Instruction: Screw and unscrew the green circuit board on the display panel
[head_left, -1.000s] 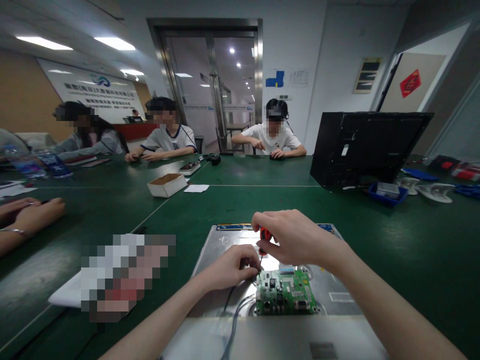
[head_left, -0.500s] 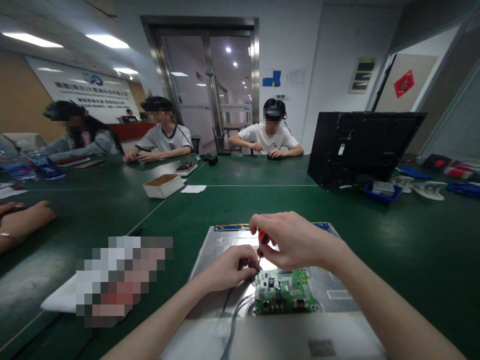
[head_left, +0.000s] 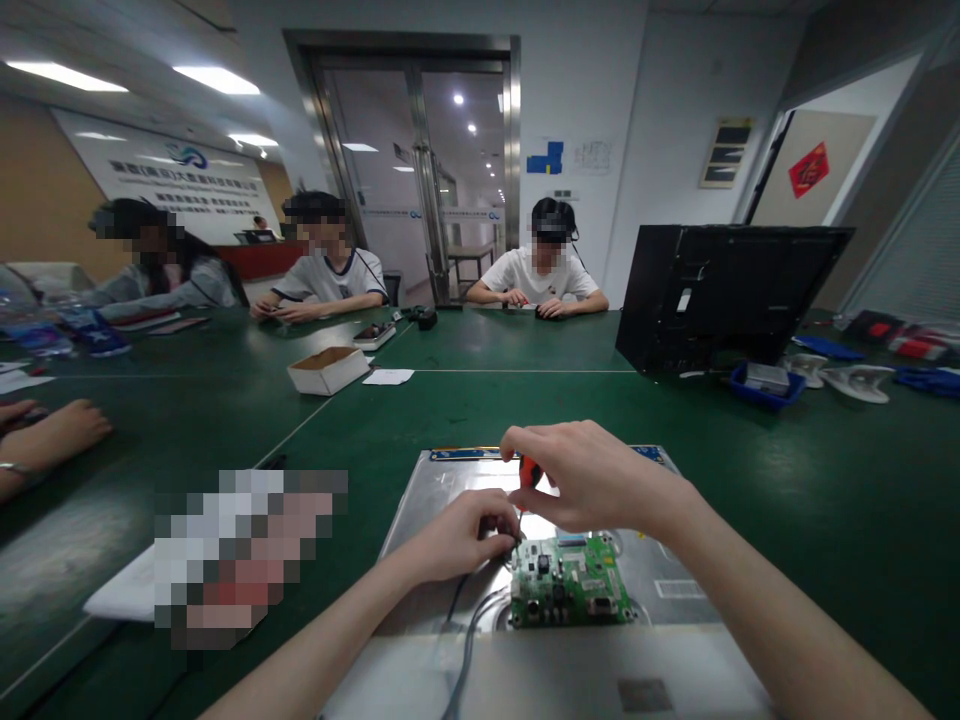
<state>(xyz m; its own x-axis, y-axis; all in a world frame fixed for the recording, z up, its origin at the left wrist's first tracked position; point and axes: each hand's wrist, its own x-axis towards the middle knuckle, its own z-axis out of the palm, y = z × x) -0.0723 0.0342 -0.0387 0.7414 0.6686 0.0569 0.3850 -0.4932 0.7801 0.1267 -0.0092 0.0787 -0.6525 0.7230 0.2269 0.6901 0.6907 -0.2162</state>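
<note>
A green circuit board [head_left: 574, 585] lies on the metal back of a flat display panel [head_left: 420, 510]. My right hand [head_left: 592, 480] is closed around the red and black handle of a screwdriver [head_left: 529, 473], held upright with its shaft pointing down at the board's upper left corner. Right by that corner, my left hand [head_left: 469, 535] has its fingers pinched together near the screwdriver tip; whether something small is between them is hidden. Grey cables [head_left: 466, 650] run from the board's left side toward me across the panel.
A black monitor [head_left: 720, 290] stands at the back right, beside a blue tray [head_left: 765, 385]. An open white box [head_left: 328, 371] sits on the green table [head_left: 450, 410]. Several people sit around it; another person's hands [head_left: 56, 440] rest at the left edge.
My right hand's fingers have shifted slightly on the screwdriver handle. The left hand stays at the board's corner, and the board has not moved.
</note>
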